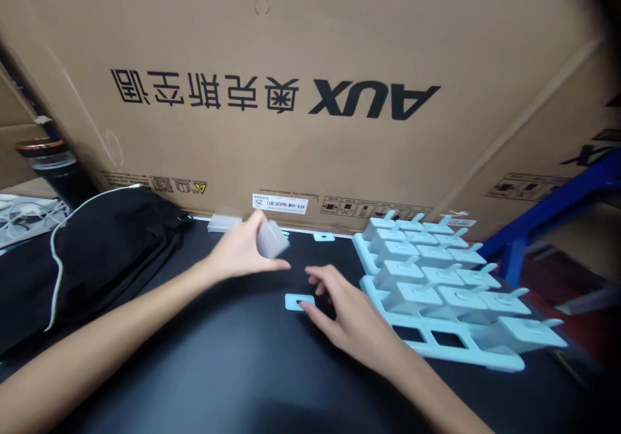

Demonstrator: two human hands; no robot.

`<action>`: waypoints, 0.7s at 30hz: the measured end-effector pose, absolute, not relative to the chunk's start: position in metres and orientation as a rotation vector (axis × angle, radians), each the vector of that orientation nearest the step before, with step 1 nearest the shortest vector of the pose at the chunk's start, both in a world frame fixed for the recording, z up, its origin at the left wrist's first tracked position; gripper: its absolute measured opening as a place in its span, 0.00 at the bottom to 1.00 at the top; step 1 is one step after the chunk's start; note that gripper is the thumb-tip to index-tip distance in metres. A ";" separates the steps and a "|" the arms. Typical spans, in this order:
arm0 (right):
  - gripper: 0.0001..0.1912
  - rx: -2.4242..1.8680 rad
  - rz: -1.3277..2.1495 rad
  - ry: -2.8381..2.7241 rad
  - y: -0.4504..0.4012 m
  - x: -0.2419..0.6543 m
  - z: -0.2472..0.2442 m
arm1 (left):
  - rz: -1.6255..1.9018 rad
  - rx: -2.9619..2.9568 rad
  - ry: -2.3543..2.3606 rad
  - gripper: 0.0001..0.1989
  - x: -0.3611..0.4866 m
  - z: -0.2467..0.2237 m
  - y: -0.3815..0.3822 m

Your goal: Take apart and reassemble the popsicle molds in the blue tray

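My left hand (239,246) is wrapped around a translucent popsicle mold cup (273,240) above the black table, its thumb stretched out below the cup. To the right, my right hand (342,304) has its fingers apart and curved. Its thumb tip is at a small light-blue slotted lid (292,302) lying flat on the table; I cannot tell whether it touches it. A second slotted lid (324,237) lies farther back by the carton. On the right, light-blue racks (475,357) hold several popsicle molds with lids and upright stick handles (460,297). Some front openings of the near rack hold no mold.
A large cardboard carton (272,149) stands along the back edge. Another translucent piece (224,223) lies against it. At left are a black bag (121,240) with a white cable (59,253) and a dark tumbler (63,172). A blue metal frame (514,253) stands at right.
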State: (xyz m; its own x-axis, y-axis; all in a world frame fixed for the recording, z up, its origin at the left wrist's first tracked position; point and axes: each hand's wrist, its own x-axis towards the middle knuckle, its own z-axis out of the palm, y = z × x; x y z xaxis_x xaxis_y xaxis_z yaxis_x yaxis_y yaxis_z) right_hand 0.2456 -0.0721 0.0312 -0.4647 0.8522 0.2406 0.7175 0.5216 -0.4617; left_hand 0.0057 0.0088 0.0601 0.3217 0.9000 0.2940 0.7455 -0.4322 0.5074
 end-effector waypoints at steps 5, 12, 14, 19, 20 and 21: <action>0.18 -1.227 0.544 -2.096 -0.074 0.247 0.039 | 0.639 2.229 1.148 0.30 0.055 0.027 -0.039; 0.25 -1.282 0.414 -1.902 -0.068 0.265 0.051 | 0.674 2.412 1.100 0.32 0.051 0.017 -0.051; 0.25 -1.295 0.358 -1.897 -0.066 0.271 0.053 | 0.607 2.445 1.099 0.30 0.044 0.013 -0.048; 0.20 -1.270 0.267 -2.013 -0.063 0.277 0.052 | 0.571 2.356 0.988 0.31 0.036 0.001 -0.039; 0.20 -1.258 0.272 -2.041 -0.064 0.276 0.051 | 0.583 2.330 0.950 0.31 0.036 -0.001 -0.037; 0.19 -1.242 0.279 -2.072 -0.064 0.275 0.050 | 0.595 2.305 0.910 0.31 0.036 -0.002 -0.035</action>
